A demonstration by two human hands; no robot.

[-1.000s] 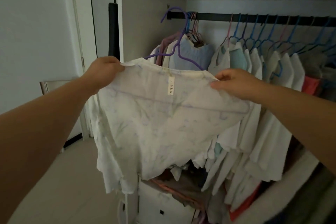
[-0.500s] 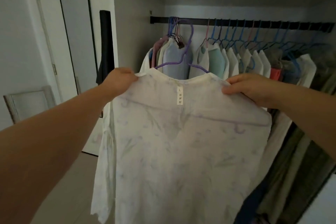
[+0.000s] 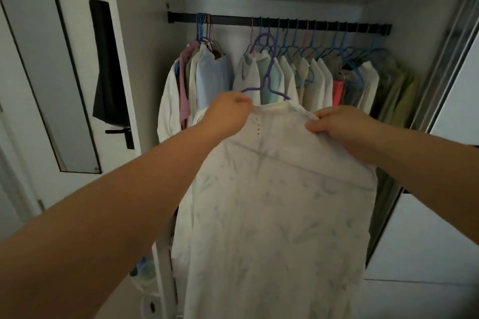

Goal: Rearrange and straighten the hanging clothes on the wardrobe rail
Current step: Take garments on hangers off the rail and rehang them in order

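Observation:
A thin white shirt (image 3: 274,215) with a faint blue print hangs on a purple hanger (image 3: 267,70) held out in front of the wardrobe. My left hand (image 3: 228,114) pinches the collar at its left side. My right hand (image 3: 339,127) grips the fabric at the right shoulder. The hanger's hook stands free below the black rail (image 3: 280,24). On the rail hang a small bunch of clothes at the left (image 3: 204,77) and a long row of white, green and red clothes (image 3: 331,80) on blue and pink hangers at the right.
A gap on the rail (image 3: 230,22) lies between the left bunch and the right row. A white door with a narrow mirror (image 3: 51,80) and a black handle (image 3: 121,132) stands at the left. The wardrobe's sliding door frame (image 3: 445,59) rises at the right.
The view has pulled back and tilted, and the shirt now hangs lower and full length. My left hand slid from the left shoulder inward to the collar. The right hand keeps its hold.

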